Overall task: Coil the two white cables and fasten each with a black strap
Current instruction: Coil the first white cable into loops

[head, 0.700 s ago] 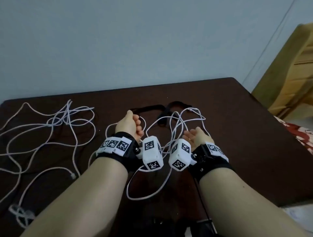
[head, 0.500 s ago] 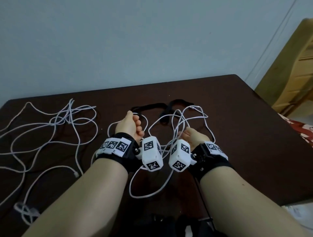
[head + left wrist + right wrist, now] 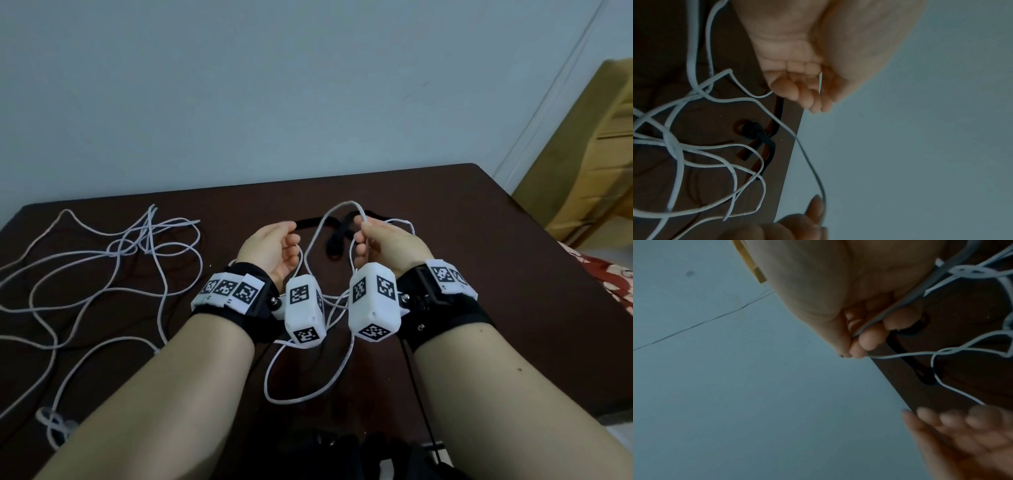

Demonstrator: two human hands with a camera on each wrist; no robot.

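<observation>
One white cable (image 3: 342, 205) arches between my two hands above the dark table (image 3: 513, 274), and a long loop of it hangs below my wrists. My right hand (image 3: 383, 240) pinches this cable at the top between thumb and fingers; the right wrist view shows the cable (image 3: 900, 305) running through the right hand (image 3: 859, 337). My left hand (image 3: 274, 246), palm turned inward, has its fingers curled loosely round the same cable (image 3: 820, 81). Black straps (image 3: 337, 240) lie on the table just beyond the hands. The second white cable (image 3: 120, 253) sprawls loose at the left.
A blank wall rises behind the table's far edge. A wooden piece of furniture (image 3: 599, 154) stands at the right, with red patterned fabric (image 3: 609, 284) below it. Dark gear lies at the near table edge between my forearms.
Both hands have risen from the table and moved slightly apart. The right hand has pulled a loop of the cable up with it. The left hand's fist has loosened.
</observation>
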